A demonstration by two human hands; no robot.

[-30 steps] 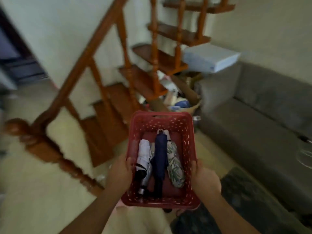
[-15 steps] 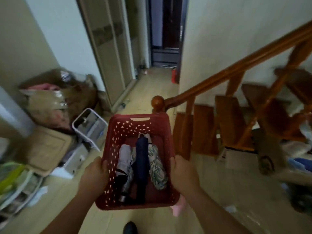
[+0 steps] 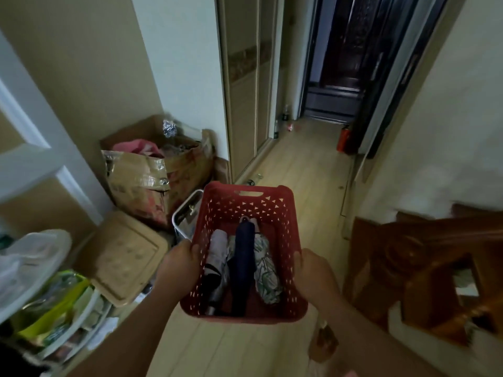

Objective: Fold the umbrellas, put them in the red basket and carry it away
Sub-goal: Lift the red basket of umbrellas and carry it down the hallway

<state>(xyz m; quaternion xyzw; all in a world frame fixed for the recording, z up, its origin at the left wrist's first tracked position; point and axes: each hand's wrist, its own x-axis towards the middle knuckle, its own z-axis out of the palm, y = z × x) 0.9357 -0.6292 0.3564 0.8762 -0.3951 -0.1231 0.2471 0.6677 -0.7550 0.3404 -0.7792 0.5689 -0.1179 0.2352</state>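
Red plastic basket [image 3: 246, 202], perforated walls, held off the floor between your two hands. Your left hand [image 3: 178, 263] grips the left rim, thumb hooked over the edge, fingers [image 3: 193, 250] curled onto the wall. Your right hand [image 3: 315, 273] grips the right rim the same way; its fingers go under the far side and are mostly hidden. Between your hands, three folded umbrellas lie lengthwise on the basket bottom, touching side by side: a pale one with a black band [image 3: 216, 257] nearest your left fingers, a navy one [image 3: 243, 257] in the middle, a leaf-patterned one [image 3: 266, 276] nearest your right fingers. Beyond your left hand, cardboard boxes [image 3: 141, 180] stand against the wall. Ahead of the basket, a wood-look floor [image 3: 304, 164] runs to a dark door [image 3: 351, 50].
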